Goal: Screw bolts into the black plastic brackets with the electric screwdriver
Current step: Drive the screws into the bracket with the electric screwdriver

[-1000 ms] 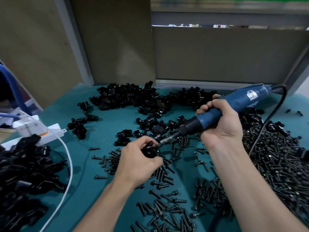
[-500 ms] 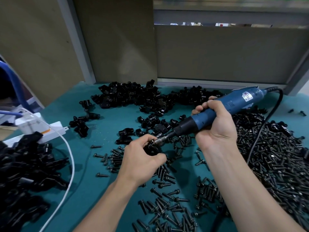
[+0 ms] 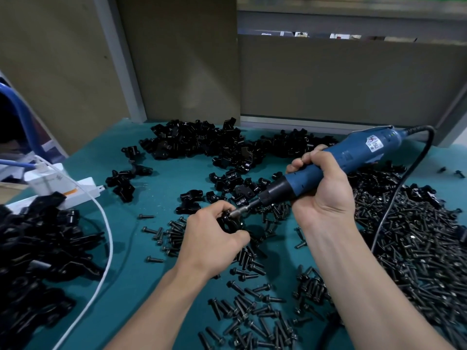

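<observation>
My left hand (image 3: pixel 209 243) pinches the bracket (image 3: pixel 231 224) low over the loose bolts (image 3: pixel 252 267), while the screwdriver (image 3: pixel 353 157) gripped in my right hand (image 3: pixel 323 195) slants down-left, its bit touching the bracket's top.

white label (image 3: pixel 374 143) on the electric screwdriver (image 3: pixel 353 157) — red and blue print, not legible.

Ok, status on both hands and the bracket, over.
Left grip holds black plastic bracket. Right grip holds electric screwdriver, bit at the bracket. Loose bolts litter the teal mat; nothing blocking.
</observation>
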`<move>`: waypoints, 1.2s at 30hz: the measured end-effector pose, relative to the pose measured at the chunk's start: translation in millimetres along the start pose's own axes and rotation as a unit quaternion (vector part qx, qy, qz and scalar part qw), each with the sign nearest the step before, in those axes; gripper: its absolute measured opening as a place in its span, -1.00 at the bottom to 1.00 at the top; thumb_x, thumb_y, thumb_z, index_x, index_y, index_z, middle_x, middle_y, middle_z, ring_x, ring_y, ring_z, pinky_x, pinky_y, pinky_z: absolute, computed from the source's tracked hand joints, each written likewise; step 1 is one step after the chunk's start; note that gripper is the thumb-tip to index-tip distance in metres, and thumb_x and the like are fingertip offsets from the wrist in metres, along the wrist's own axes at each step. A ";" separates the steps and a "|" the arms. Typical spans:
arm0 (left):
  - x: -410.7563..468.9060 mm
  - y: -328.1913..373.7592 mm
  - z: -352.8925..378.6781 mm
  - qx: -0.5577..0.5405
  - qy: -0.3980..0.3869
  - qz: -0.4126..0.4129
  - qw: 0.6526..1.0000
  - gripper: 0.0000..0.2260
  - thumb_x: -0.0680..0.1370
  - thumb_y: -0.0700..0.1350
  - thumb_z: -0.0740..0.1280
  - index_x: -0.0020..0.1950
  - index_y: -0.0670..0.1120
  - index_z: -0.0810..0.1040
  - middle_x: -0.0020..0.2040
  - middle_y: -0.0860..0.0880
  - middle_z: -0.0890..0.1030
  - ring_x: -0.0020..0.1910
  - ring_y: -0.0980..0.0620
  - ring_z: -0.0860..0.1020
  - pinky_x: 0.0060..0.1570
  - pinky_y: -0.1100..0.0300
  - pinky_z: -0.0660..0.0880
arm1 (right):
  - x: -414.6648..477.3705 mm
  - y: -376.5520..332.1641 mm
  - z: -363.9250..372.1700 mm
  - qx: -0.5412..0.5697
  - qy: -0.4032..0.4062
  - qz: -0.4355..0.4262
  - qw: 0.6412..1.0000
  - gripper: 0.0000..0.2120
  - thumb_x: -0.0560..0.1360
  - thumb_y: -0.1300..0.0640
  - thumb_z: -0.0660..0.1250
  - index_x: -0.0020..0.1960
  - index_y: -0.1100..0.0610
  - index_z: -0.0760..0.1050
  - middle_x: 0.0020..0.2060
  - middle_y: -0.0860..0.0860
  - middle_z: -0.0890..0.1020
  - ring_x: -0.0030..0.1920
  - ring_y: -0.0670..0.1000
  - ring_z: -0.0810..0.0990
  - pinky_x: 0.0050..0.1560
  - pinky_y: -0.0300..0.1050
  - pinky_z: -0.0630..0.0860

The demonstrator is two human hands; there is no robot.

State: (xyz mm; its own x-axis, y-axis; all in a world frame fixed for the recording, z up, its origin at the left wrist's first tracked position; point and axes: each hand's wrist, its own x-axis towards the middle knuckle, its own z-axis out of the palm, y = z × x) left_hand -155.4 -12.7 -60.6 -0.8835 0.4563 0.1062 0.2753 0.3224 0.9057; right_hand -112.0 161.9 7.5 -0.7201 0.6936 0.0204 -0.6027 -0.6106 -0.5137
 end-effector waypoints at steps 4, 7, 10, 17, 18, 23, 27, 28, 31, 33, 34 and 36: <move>-0.2 -0.5 0.8 0.002 0.006 -0.005 1.000 -0.72 0.34 -0.15 0.50 -0.15 0.21 0.54 -0.51 0.10 0.50 -0.62 0.09 0.33 -0.62 0.24 0.29 | -0.5 0.8 1.2 -0.008 -0.012 -0.008 1.000 -0.79 0.50 0.44 0.27 -0.09 0.14 0.45 -0.31 0.04 0.48 -0.37 0.01 0.50 -0.20 -0.12 0.51; 0.2 -0.8 1.3 0.005 0.007 -0.005 1.000 -0.73 0.34 -0.16 0.51 -0.17 0.19 0.55 -0.50 0.07 0.50 -0.62 0.08 0.33 -0.62 0.23 0.30 | -1.4 1.7 1.7 -0.012 -0.020 -0.014 1.000 -0.79 0.48 0.44 0.28 -0.09 0.13 0.46 -0.31 0.04 0.49 -0.37 0.01 0.50 -0.22 -0.12 0.52; -0.1 -1.4 1.9 0.003 0.011 -0.006 1.000 -0.75 0.34 -0.17 0.51 -0.19 0.15 0.55 -0.49 0.05 0.51 -0.62 0.07 0.33 -0.62 0.25 0.30 | -2.0 2.8 1.4 -0.012 -0.023 -0.015 1.000 -0.79 0.47 0.44 0.28 -0.09 0.14 0.47 -0.28 0.04 0.48 -0.36 0.02 0.50 -0.21 -0.11 0.52; -0.4 -0.1 1.1 -0.001 0.020 -0.011 1.000 -0.76 0.34 -0.21 0.52 -0.21 0.11 0.55 -0.48 0.05 0.51 -0.62 0.07 0.34 -0.62 0.25 0.29 | -2.1 5.8 0.4 -0.010 -0.039 -0.013 0.999 -0.78 0.46 0.43 0.30 -0.04 0.14 0.47 -0.26 0.05 0.48 -0.36 0.01 0.51 -0.21 -0.12 0.53; -0.6 -0.3 0.9 -0.001 0.022 -0.011 1.000 -0.76 0.34 -0.21 0.52 -0.21 0.11 0.55 -0.47 0.05 0.51 -0.62 0.06 0.33 -0.62 0.25 0.28 | -2.1 6.2 0.6 -0.011 -0.040 -0.013 0.999 -0.78 0.46 0.43 0.30 -0.04 0.14 0.48 -0.27 0.05 0.48 -0.36 0.02 0.51 -0.21 -0.11 0.53; -1.3 0.6 1.8 0.002 0.016 -0.011 1.000 -0.76 0.33 -0.20 0.52 -0.22 0.11 0.56 -0.51 0.06 0.49 -0.61 0.05 0.33 -0.61 0.24 0.28 | -2.9 4.5 1.4 -0.013 -0.054 -0.015 0.998 -0.77 0.42 0.40 0.33 -0.02 0.13 0.48 -0.31 0.03 0.49 -0.37 0.01 0.51 -0.24 -0.13 0.53; -0.8 0.6 2.5 -0.011 0.022 -0.017 1.000 -0.74 0.33 -0.23 0.52 -0.21 0.11 0.57 -0.52 0.09 0.49 -0.63 0.07 0.34 -0.61 0.27 0.29 | -4.4 4.7 1.4 -0.016 -0.053 -0.010 0.998 -0.78 0.47 0.42 0.31 -0.03 0.12 0.48 -0.34 0.02 0.50 -0.37 0.00 0.53 -0.25 -0.13 0.55; -1.2 0.6 2.6 -0.013 0.019 -0.018 1.000 -0.74 0.34 -0.24 0.52 -0.21 0.10 0.57 -0.53 0.10 0.48 -0.63 0.08 0.33 -0.61 0.27 0.28 | -4.5 4.4 1.0 -0.015 -0.051 -0.009 0.999 -0.78 0.49 0.43 0.29 -0.03 0.13 0.47 -0.34 0.02 0.50 -0.37 0.00 0.52 -0.26 -0.14 0.54; -1.6 1.6 3.2 -0.022 0.003 -0.017 1.000 -0.78 0.34 -0.24 0.52 -0.24 0.05 0.57 -0.54 0.11 0.46 -0.62 0.08 0.32 -0.61 0.28 0.24 | -4.3 2.1 2.3 -0.020 -0.075 -0.016 0.997 -0.78 0.49 0.43 0.27 -0.03 0.13 0.47 -0.35 0.03 0.49 -0.37 0.00 0.51 -0.26 -0.13 0.53; -1.5 1.5 3.6 -0.030 -0.002 -0.017 0.999 -0.80 0.33 -0.25 0.52 -0.24 0.02 0.57 -0.52 0.10 0.47 -0.62 0.09 0.32 -0.60 0.28 0.24 | -4.1 -0.1 4.2 -0.029 -0.101 -0.023 0.994 -0.78 0.44 0.41 0.28 -0.03 0.13 0.49 -0.35 0.03 0.48 -0.37 0.00 0.50 -0.26 -0.13 0.53; -1.5 1.6 3.6 -0.038 -0.007 -0.018 0.999 -0.81 0.32 -0.25 0.52 -0.25 0.00 0.57 -0.52 0.09 0.46 -0.61 0.10 0.32 -0.60 0.28 0.24 | -3.9 -0.8 4.5 -0.033 -0.111 -0.024 0.993 -0.77 0.43 0.41 0.28 -0.03 0.13 0.50 -0.35 0.03 0.48 -0.37 0.01 0.49 -0.26 -0.13 0.52; -1.4 2.1 3.0 -0.049 -0.019 -0.021 0.998 -0.82 0.30 -0.23 0.51 -0.26 -0.02 0.56 -0.52 0.10 0.45 -0.61 0.10 0.31 -0.59 0.28 0.24 | -3.1 -2.6 4.6 -0.036 -0.121 -0.017 0.992 -0.76 0.44 0.41 0.27 -0.02 0.13 0.51 -0.36 0.03 0.49 -0.36 0.01 0.49 -0.25 -0.13 0.52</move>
State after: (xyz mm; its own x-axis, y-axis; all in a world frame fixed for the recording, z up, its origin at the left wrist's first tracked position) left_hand -152.5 -10.1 -60.1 -0.8780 0.4757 0.0536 0.1987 0.2602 0.9449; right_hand -109.8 159.5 12.6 -0.7662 0.5966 0.2388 -0.6084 -0.5538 -0.5685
